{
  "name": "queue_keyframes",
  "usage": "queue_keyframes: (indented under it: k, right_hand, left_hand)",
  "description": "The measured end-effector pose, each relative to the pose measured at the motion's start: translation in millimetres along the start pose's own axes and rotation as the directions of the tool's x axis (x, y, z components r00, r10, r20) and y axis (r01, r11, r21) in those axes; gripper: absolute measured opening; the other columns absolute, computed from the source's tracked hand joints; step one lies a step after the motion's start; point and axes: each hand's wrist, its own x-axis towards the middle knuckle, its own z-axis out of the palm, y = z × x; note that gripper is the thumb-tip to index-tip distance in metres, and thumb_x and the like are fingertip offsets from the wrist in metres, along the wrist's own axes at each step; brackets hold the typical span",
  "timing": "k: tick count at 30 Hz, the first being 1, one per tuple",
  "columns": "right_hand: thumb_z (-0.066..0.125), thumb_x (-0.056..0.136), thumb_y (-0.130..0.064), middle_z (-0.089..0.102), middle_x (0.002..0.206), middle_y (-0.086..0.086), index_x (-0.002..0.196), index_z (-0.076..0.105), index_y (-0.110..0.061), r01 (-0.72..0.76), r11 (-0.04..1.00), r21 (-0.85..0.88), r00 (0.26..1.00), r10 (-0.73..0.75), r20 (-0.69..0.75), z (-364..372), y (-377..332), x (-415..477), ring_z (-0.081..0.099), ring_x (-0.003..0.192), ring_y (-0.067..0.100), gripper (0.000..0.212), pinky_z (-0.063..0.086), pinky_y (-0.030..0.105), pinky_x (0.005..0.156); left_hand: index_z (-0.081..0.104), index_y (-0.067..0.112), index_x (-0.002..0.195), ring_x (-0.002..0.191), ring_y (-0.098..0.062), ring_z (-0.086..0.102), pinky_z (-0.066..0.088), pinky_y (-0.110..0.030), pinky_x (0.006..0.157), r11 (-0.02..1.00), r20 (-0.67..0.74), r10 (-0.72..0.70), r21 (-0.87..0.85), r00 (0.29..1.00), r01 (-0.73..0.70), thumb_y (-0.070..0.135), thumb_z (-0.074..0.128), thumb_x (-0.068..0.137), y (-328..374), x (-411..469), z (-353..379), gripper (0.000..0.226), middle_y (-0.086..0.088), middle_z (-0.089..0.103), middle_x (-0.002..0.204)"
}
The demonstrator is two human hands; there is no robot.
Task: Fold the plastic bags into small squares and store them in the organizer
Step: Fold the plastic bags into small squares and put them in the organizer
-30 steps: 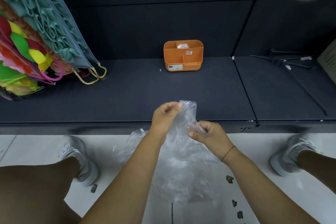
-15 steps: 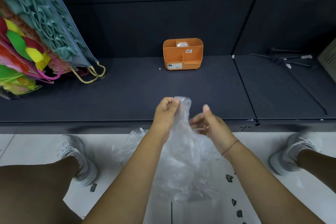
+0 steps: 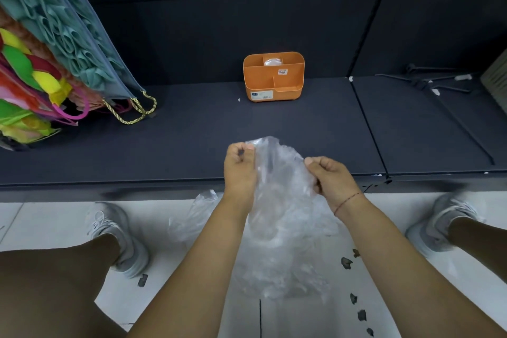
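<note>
Step in hand: spreading the crumpled clear plastic bag [image 3: 285, 217] ahead of folding. My left hand [image 3: 240, 170] and right hand [image 3: 330, 177] each pinch its top edge, grip closed, above the front of the dark shelf [image 3: 192, 132]. Next move, as I judge it: flatten the bag there. The orange plastic organizer [image 3: 274, 77] stands further back.

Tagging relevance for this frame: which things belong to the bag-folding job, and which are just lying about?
Job: clear plastic bag, pinched by left hand and right hand; spare bag on the floor; orange organizer on the shelf.
Lying about: colourful gift bags, left; black hooks, right; dark scraps on the floor.
</note>
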Motion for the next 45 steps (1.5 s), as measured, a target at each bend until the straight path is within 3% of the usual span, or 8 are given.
queue_keyframes:
  k: [12,16,19,29,33,37,40,45]
  right_hand:
    - [0.058,0.096,-0.017,0.045,0.05,-0.005,0.07,0.052,-0.014,0.067,0.925,0.373,0.933,0.074,-0.351,-40,-5,19,0.043,0.045,0.009,0.026,0.045,0.021,0.049]
    - [0.06,0.082,-0.066,0.068,0.101,0.002,0.1,0.066,-0.016,-0.274,0.934,0.23,0.961,0.275,0.028,-43,-2,24,0.065,0.096,0.023,0.053,0.051,0.035,0.088]
    - [0.074,0.071,-0.058,0.068,0.119,0.006,0.122,0.064,-0.015,-0.395,0.917,0.058,0.907,0.379,0.181,-38,5,23,0.065,0.107,0.023,0.067,0.053,0.038,0.089]
    - [0.069,0.088,-0.033,0.066,0.085,0.004,0.081,0.057,-0.019,-0.019,1.0,0.005,0.999,0.019,-0.037,-40,-2,26,0.061,0.079,0.02,0.019,0.05,0.037,0.077]
    - [0.064,0.092,-0.023,0.058,0.062,-0.007,0.075,0.054,-0.021,0.15,0.986,-0.079,0.989,-0.151,-0.009,-32,-19,24,0.052,0.059,0.01,0.02,0.045,0.027,0.062]
    - [0.071,0.087,-0.017,0.056,0.066,0.003,0.075,0.054,-0.014,0.272,0.948,-0.167,0.961,-0.258,0.1,-14,-30,20,0.053,0.062,0.013,0.021,0.046,0.024,0.063]
    - [0.072,0.085,-0.011,0.06,0.07,0.0,0.08,0.061,-0.011,0.314,0.933,-0.177,0.944,-0.287,0.162,5,-35,22,0.055,0.064,0.01,0.012,0.048,0.023,0.063]
    - [0.076,0.082,-0.011,0.066,0.079,0.007,0.089,0.063,-0.007,0.271,0.937,-0.22,0.947,-0.218,0.237,1,-37,26,0.061,0.072,0.017,0.015,0.052,0.031,0.071]
  left_hand:
    - [0.062,0.018,0.097,0.07,-0.004,0.056,0.051,-0.021,0.067,0.999,-0.094,0.044,-0.018,0.995,-0.046,0.025,0.052,0.101,4,9,-16,0.013,0.004,0.061,0.086]
    - [0.061,0.015,0.097,0.054,-0.006,0.041,0.039,-0.015,0.047,0.996,-0.003,0.093,0.013,0.996,-0.093,0.022,0.051,0.102,7,2,-12,0.013,0.0,0.048,0.07]
    - [0.06,0.014,0.095,0.046,-0.001,0.039,0.036,-0.014,0.045,0.992,0.023,0.121,0.031,0.992,-0.121,0.019,0.051,0.102,8,1,-13,0.013,0.013,0.046,0.056]
    - [0.06,0.007,0.1,0.06,0.012,0.054,0.042,-0.005,0.063,0.973,-0.067,0.178,0.163,0.982,-0.165,0.013,0.049,0.102,-1,11,-30,0.012,0.008,0.057,0.076]
    - [0.059,0.013,0.108,0.088,-0.006,0.058,0.046,-0.028,0.085,0.918,-0.132,0.214,0.366,0.968,-0.154,0.021,0.053,0.1,-5,18,-35,0.013,0.005,0.061,0.096]
    - [0.056,0.02,0.132,0.129,-0.015,0.041,0.032,-0.034,0.11,0.755,0.169,0.313,0.553,0.935,-0.353,0.046,0.055,0.096,20,20,-19,0.044,0.003,0.054,0.135]
    - [0.071,0.018,0.108,0.108,-0.01,0.062,0.048,-0.033,0.099,0.823,0.436,0.143,0.446,0.888,-0.351,0.046,0.064,0.091,41,13,7,0.033,0.007,0.07,0.111]
    - [0.065,0.0,0.083,0.057,-0.01,0.059,0.052,-0.022,0.063,0.979,0.273,0.075,0.165,0.959,-0.124,0.025,0.072,0.09,34,16,12,0.028,-0.001,0.063,0.064]
